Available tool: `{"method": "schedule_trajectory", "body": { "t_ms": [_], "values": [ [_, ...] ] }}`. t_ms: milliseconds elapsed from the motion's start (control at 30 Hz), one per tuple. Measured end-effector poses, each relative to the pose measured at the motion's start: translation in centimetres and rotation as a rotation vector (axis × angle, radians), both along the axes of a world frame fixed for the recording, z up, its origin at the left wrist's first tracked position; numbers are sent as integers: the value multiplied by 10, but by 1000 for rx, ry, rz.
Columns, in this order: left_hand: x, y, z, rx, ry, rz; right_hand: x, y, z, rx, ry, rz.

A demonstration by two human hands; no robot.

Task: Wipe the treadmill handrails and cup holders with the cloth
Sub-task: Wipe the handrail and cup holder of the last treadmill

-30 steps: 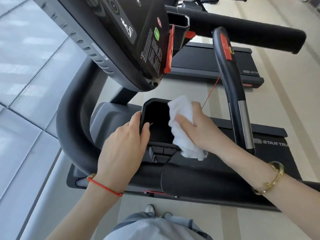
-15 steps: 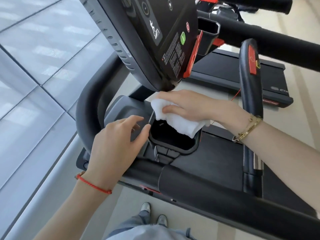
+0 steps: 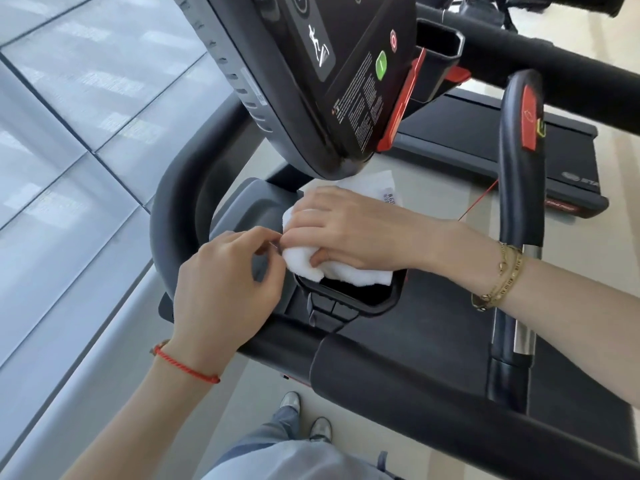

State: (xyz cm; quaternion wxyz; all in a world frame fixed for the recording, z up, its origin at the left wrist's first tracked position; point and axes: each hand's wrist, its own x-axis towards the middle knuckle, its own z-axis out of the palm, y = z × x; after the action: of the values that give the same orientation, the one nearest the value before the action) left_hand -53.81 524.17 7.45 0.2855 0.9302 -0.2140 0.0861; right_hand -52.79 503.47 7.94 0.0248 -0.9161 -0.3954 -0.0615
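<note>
Cloth (image 3: 341,271), white, soft and light, lies bunched over the far rim of the black cup holder (image 3: 377,303). The right hand (image 3: 356,230) presses it down with curled fingers; the left hand (image 3: 225,289) pinches its near corner. It likely folds easily, so gripping a thick wad suits best. Padded black handrails (image 3: 433,400) surround it, under the console (image 3: 311,81); pale floor tiles (image 3: 69,133) lie left.

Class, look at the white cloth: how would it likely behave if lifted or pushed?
The cloth is probably floppy: it bunches and folds under the right hand. It looks light, draping over the cup holder rim without sagging in. Pushed, it would likely crumple rather than slide whole.
</note>
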Motion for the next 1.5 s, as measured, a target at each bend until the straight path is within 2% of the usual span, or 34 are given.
{"method": "schedule_trajectory", "body": {
  "t_ms": [167,367,500,567,667,800,900,1000,1067,1267,1500],
  "values": [
    [-2,2,0,-3,-1,39,4,-16,6,34,208,-194],
    [-5,1,-1,-7,4,49,-7,-22,2,265,329,-451],
    [-6,2,-2,-15,11,34,-16,-20,3,365,306,-570],
    [-7,3,-2,-15,11,18,-24,-21,2,416,307,-695],
    [-7,4,-2,-17,10,5,-39,-27,-1,545,399,-905],
    [-4,3,0,-34,45,-24,-56,-25,-8,604,405,-1087],
    [-2,-3,3,-74,76,-57,-75,-21,-14,721,484,-1191],
    [-3,-13,4,-78,92,-70,-86,-16,-18,850,560,-1253],
    [-2,-18,4,-74,95,-76,-81,-16,-12,866,583,-1245],
    [-4,-28,2,-90,106,-83,-79,-13,-3,840,570,-1233],
    [8,-36,2,-60,130,-202,-116,4,-12,1001,488,-1276]
  ]
}}
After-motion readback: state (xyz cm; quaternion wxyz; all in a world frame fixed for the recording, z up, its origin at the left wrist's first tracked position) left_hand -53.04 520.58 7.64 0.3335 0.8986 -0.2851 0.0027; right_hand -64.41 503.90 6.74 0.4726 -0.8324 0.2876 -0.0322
